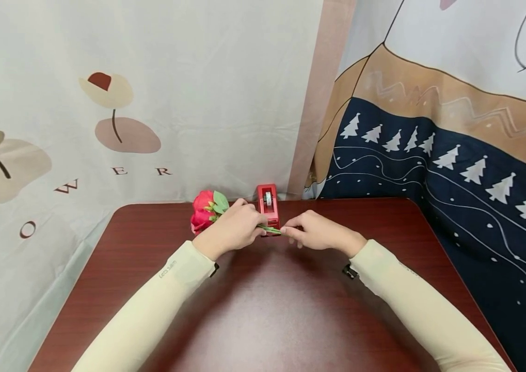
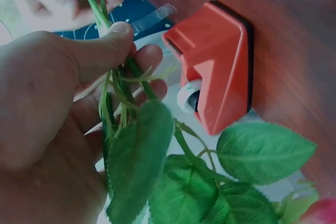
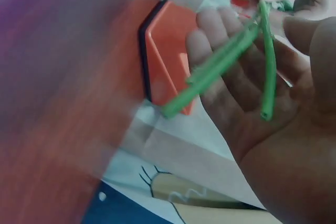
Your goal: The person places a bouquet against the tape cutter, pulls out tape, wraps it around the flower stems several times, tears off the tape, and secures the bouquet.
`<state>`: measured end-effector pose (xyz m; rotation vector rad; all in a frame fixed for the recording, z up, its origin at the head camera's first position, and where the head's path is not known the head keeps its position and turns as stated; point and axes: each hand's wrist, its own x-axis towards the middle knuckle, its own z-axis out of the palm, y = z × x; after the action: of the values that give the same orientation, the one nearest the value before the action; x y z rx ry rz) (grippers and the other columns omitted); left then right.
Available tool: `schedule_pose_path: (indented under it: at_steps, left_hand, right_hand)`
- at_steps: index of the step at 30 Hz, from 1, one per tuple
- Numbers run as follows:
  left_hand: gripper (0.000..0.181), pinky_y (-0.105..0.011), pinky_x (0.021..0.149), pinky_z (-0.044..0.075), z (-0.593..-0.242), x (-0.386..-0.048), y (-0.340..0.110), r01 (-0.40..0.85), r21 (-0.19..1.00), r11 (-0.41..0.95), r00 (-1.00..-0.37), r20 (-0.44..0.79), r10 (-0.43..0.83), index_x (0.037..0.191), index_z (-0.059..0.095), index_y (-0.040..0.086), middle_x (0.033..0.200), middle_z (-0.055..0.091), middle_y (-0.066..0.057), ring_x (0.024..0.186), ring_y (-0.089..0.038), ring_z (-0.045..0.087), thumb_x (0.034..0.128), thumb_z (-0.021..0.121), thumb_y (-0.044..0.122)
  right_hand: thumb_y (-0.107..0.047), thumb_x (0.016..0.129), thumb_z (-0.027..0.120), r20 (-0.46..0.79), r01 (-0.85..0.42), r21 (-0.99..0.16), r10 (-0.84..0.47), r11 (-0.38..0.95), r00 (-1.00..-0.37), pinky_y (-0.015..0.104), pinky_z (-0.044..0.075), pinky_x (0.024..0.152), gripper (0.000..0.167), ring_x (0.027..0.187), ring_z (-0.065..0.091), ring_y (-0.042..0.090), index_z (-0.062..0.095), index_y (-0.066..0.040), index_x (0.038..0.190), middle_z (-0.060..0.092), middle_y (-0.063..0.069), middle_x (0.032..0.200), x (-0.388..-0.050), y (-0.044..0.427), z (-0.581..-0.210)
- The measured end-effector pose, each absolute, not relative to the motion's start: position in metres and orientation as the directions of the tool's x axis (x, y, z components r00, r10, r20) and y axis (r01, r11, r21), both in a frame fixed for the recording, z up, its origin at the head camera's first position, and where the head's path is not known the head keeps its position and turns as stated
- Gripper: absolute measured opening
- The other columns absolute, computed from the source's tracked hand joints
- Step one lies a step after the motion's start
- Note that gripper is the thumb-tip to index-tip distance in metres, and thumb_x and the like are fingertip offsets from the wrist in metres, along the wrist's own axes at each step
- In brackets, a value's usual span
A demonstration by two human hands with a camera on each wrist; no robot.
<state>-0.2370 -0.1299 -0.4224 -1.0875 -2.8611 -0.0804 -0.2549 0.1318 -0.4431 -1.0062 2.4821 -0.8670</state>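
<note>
My left hand [image 1: 239,227] grips a bunch of artificial red roses [image 1: 202,209], thumb pressed on the green stems [image 2: 97,3]. The blooms lie to its left, with green leaves [image 2: 265,153] hanging below the grip. At the lower stems, my right hand [image 1: 316,231] has its thumb and fingers bent round them; two cut ends [image 3: 266,90] splay before its palm. A short strip of clear tape [image 2: 155,18] sticks out beside the stems by the left thumb. Just behind the hands stands a red tape dispenser [image 1: 268,201] with a small roll [image 2: 189,95] in it.
The dark red-brown table [image 1: 263,310] has rounded back corners. Behind it hangs a pale printed curtain [image 1: 225,103], and on the right a navy cloth with white trees [image 1: 476,206]. Both forearms wear cream sleeves [image 1: 165,289].
</note>
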Motion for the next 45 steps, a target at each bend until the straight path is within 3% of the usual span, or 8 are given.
schedule_pose_path:
  at_steps: [12, 18, 21, 27, 31, 35, 40, 45]
  left_hand:
    - [0.019, -0.057, 0.123, 0.039, -0.421, -0.241, -0.134, 0.637, 0.003, 0.77, -0.758, 0.183, 0.626, 0.112, 0.083, 0.017, 0.106, 0.085, -0.001, 0.111, -0.027, 0.072, 0.0966, 0.087, 0.028]
    - [0.021, -0.063, 0.129, 0.032, -0.424, -0.242, -0.138, 0.663, 0.012, 0.749, -0.695, 0.383, 0.609, 0.117, 0.082, 0.016, 0.124, 0.078, -0.005, 0.13, -0.03, 0.064, 0.0976, 0.085, 0.023]
    - [0.013, -0.058, 0.122, 0.038, -0.425, -0.243, -0.139, 0.687, 0.021, 0.726, -0.624, 0.528, 0.576, 0.11, 0.081, 0.017, 0.121, 0.073, -0.004, 0.127, -0.03, 0.062, 0.0972, 0.082, 0.02]
    - [0.011, -0.04, 0.088, 0.051, -0.426, -0.237, -0.136, 0.749, 0.073, 0.658, -0.535, 0.652, 0.537, 0.094, 0.076, 0.016, 0.089, 0.071, 0.002, 0.091, -0.022, 0.064, 0.1001, 0.079, 0.024]
    - [0.019, -0.033, 0.071, 0.053, -0.433, -0.23, -0.131, 0.744, 0.179, 0.644, -0.583, 0.644, 0.495, 0.086, 0.075, 0.018, 0.074, 0.066, 0.005, 0.07, -0.015, 0.06, 0.1027, 0.077, 0.027]
    - [0.022, -0.029, 0.063, 0.047, -0.443, -0.229, -0.127, 0.652, 0.355, 0.67, -0.72, 0.565, 0.402, 0.089, 0.077, 0.019, 0.066, 0.059, 0.008, 0.062, -0.009, 0.052, 0.1067, 0.073, 0.031]
    - [0.026, -0.026, 0.066, 0.052, -0.455, -0.232, -0.124, 0.48, 0.612, 0.629, -0.875, 0.387, 0.291, 0.121, 0.079, 0.013, 0.079, 0.071, 0.006, 0.068, -0.008, 0.064, 0.1107, 0.067, 0.034]
    - [0.04, -0.028, 0.064, 0.057, -0.46, -0.233, -0.121, 0.4, 0.788, 0.468, -0.912, 0.294, 0.286, 0.146, 0.068, 0.007, 0.103, 0.081, -0.011, 0.075, -0.029, 0.077, 0.1129, 0.064, 0.029]
  right_hand:
    - [-0.027, 0.117, 0.055, -0.013, -0.465, -0.703, -0.663, 0.538, -0.748, 0.028, 0.047, 0.069, 0.028, 0.074, 0.053, 0.011, 0.077, -0.009, 0.12, 0.057, -0.002, 0.08, -0.249, 0.127, -0.467]
    - [-0.024, 0.118, 0.054, 0.065, -0.479, -0.698, -0.619, 0.532, -0.783, 0.03, 0.047, 0.071, 0.026, 0.074, 0.051, 0.012, 0.076, -0.01, 0.115, 0.058, -0.003, 0.082, -0.25, 0.126, -0.469]
    - [-0.022, 0.118, 0.052, 0.097, -0.469, -0.702, -0.581, 0.535, -0.808, 0.032, 0.047, 0.073, 0.028, 0.076, 0.052, 0.014, 0.077, -0.01, 0.115, 0.062, -0.001, 0.084, -0.25, 0.125, -0.467]
    - [-0.028, 0.119, 0.051, 0.093, -0.37, -0.776, -0.488, 0.511, -0.868, 0.035, 0.047, 0.074, 0.03, 0.079, 0.053, 0.019, 0.077, -0.014, 0.115, 0.062, 0.013, 0.088, -0.249, 0.127, -0.458]
    - [-0.029, 0.119, 0.051, 0.082, -0.304, -0.856, -0.471, 0.418, -0.878, 0.031, 0.042, 0.064, 0.031, 0.07, 0.048, 0.018, 0.076, -0.01, 0.118, 0.058, 0.014, 0.084, -0.247, 0.128, -0.451]
    - [-0.027, 0.119, 0.05, 0.047, -0.184, -0.952, -0.48, 0.242, -0.876, 0.026, 0.031, 0.051, 0.032, 0.056, 0.037, 0.014, 0.072, -0.004, 0.121, 0.045, 0.005, 0.072, -0.242, 0.13, -0.446]
    - [-0.026, 0.119, 0.049, 0.021, -0.079, -0.993, -0.508, 0.093, -0.861, 0.023, 0.029, 0.047, 0.03, 0.053, 0.035, 0.012, 0.069, -0.003, 0.12, 0.043, 0.0, 0.069, -0.237, 0.131, -0.444]
    - [-0.025, 0.12, 0.046, 0.032, -0.044, -0.999, -0.546, 0.009, -0.837, 0.022, 0.027, 0.046, 0.029, 0.053, 0.034, 0.01, 0.067, -0.006, 0.116, 0.043, -0.001, 0.069, -0.232, 0.132, -0.449]
